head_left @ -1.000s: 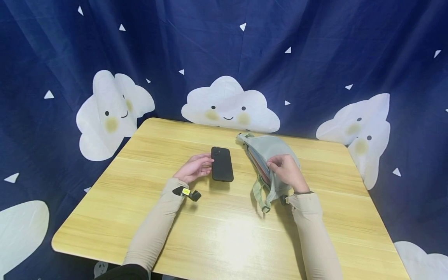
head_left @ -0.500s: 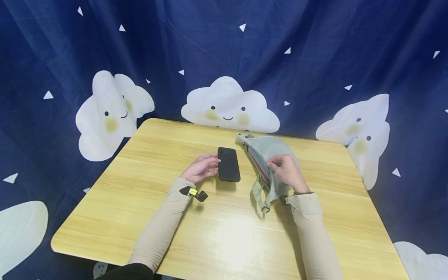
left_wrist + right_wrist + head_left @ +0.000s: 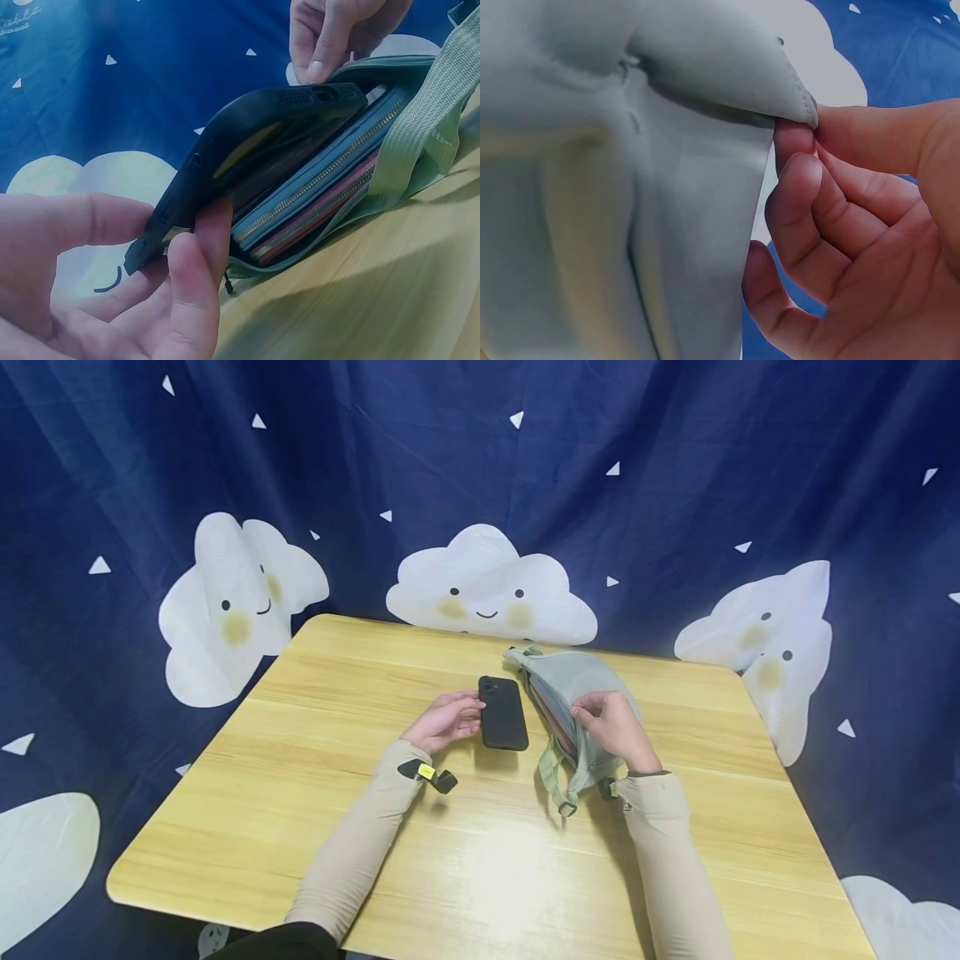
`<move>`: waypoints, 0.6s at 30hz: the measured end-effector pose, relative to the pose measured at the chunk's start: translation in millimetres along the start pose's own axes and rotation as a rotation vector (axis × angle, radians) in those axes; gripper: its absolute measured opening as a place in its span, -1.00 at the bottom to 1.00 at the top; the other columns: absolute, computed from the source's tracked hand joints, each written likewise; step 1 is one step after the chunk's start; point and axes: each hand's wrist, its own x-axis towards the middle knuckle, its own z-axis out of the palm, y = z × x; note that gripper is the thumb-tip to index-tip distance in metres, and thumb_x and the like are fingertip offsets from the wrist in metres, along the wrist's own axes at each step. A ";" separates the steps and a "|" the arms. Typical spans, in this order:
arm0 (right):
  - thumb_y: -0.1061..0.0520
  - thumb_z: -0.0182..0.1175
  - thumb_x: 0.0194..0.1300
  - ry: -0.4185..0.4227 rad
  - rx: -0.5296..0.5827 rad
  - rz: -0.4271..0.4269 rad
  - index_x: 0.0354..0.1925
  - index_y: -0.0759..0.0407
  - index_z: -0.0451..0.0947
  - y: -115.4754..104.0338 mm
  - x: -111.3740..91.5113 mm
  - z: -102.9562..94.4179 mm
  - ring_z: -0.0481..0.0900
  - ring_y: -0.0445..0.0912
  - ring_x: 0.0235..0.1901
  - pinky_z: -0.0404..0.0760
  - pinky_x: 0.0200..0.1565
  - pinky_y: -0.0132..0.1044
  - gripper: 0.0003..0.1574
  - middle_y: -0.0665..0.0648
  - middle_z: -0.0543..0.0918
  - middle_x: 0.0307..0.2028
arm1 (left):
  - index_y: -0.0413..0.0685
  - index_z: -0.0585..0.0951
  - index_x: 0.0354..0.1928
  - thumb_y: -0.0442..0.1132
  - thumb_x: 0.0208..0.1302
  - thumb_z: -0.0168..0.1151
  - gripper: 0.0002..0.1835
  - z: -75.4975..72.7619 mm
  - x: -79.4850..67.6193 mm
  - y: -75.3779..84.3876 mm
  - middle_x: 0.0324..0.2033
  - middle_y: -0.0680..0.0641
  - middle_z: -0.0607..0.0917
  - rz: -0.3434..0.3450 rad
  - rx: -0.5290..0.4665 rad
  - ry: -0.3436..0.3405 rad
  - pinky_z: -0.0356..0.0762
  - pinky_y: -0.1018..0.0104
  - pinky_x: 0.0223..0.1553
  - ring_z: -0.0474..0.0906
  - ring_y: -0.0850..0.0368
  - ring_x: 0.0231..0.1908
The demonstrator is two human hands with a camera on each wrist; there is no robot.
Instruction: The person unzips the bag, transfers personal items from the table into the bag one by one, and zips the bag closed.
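My left hand pinches a black smartphone by its left edge, camera end away from me, above the table just left of the bag. A pale grey-green waist bag lies with its mouth held apart. At that mouth my right hand pinches the bag's edge, thumb against fingers, also seen in the right wrist view. Inside the bag, the left wrist view shows a blue zippered pouch beside a dark red zippered one. The phone's end overlaps the opening there.
The bag's webbing strap with its buckle trails onto the wooden table toward me. Behind the table hangs a dark blue curtain printed with white clouds. Each wrist carries a small black camera mount.
My left hand has carried the phone rightward, closer to the bag's opening. The right hand keeps its pinch on the bag's edge, and the bag stays in place.
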 end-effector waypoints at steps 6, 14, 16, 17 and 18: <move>0.22 0.19 0.34 0.001 0.001 0.005 -0.21 0.33 0.68 -0.5 0.3 -0.2 0.65 -0.07 -0.32 0.60 -0.23 -0.29 -0.81 0.28 0.77 -0.28 | -0.14 0.37 0.29 -0.36 0.33 0.14 -0.51 5.7 1.9 -2.2 -0.34 0.04 0.71 0.002 -0.005 -0.019 0.63 0.47 -0.34 0.62 0.25 -0.47; 0.22 0.19 0.34 0.002 0.007 -0.003 -0.22 0.33 0.68 0.2 0.7 0.2 0.67 -0.04 -0.31 0.61 -0.21 -0.26 -0.81 0.29 0.77 -0.28 | -0.13 0.38 0.28 -0.35 0.32 0.16 -0.52 14.0 8.3 -6.2 -0.35 0.05 0.71 -0.003 -0.010 -0.030 0.63 0.47 -0.33 0.61 0.26 -0.48; 0.22 0.19 0.35 0.001 0.005 -0.002 -0.22 0.33 0.68 0.5 0.5 0.3 0.67 -0.03 -0.31 0.61 -0.21 -0.26 -0.81 0.29 0.77 -0.28 | -0.14 0.37 0.29 -0.35 0.32 0.15 -0.50 16.7 10.1 -7.0 -0.35 0.06 0.70 -0.006 -0.009 -0.028 0.63 0.47 -0.33 0.61 0.26 -0.48; 0.22 0.19 0.34 0.001 0.006 -0.002 -0.22 0.33 0.68 0.6 0.5 0.3 0.67 -0.03 -0.31 0.61 -0.22 -0.26 -0.81 0.29 0.77 -0.27 | -0.15 0.36 0.30 -0.35 0.32 0.15 -0.50 17.9 11.1 -7.4 -0.35 0.06 0.70 -0.007 -0.009 -0.029 0.63 0.47 -0.32 0.61 0.26 -0.48; 0.22 0.19 0.34 0.001 0.005 -0.001 -0.22 0.33 0.68 1.1 0.6 0.6 0.67 -0.03 -0.31 0.61 -0.23 -0.27 -0.81 0.29 0.77 -0.27 | -0.16 0.37 0.30 -0.35 0.33 0.15 -0.50 19.1 11.9 -7.7 -0.35 0.05 0.71 -0.009 -0.014 -0.029 0.64 0.47 -0.32 0.62 0.25 -0.48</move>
